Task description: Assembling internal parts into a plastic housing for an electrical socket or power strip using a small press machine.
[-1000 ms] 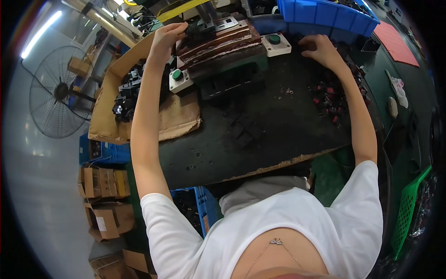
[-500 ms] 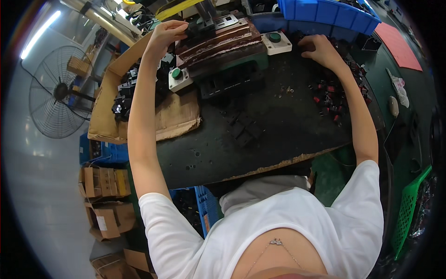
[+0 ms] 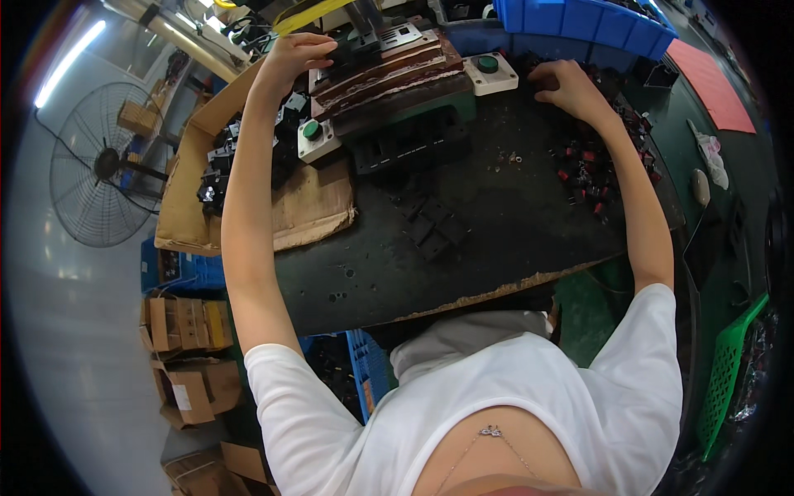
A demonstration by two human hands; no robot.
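My left hand (image 3: 295, 59) is raised at the left end of a bench press fixture (image 3: 389, 78), with its fingers bent in. Its fingertips meet dark material there, and what they pinch is too dark to make out. A metal plate (image 3: 400, 36) lies on top of the fixture. My right hand (image 3: 571, 88) reaches to the far right of the bench, beside a white box with a green button (image 3: 490, 73). Its thumb and fingers are curved but apart, over small dark parts. Nearer me on that side lies a heap of small black and red parts (image 3: 589, 169).
A second green-button box (image 3: 318, 140) stands at the fixture's left, beside a cardboard box (image 3: 186, 211) of black parts. Black plastic pieces (image 3: 434, 227) lie mid-bench. A blue bin (image 3: 587, 31) stands behind. The bench's worn front edge (image 3: 496, 291) is close to my body.
My left hand and forearm have shifted very slightly left. The right hand stays almost where it was, over the dark parts.
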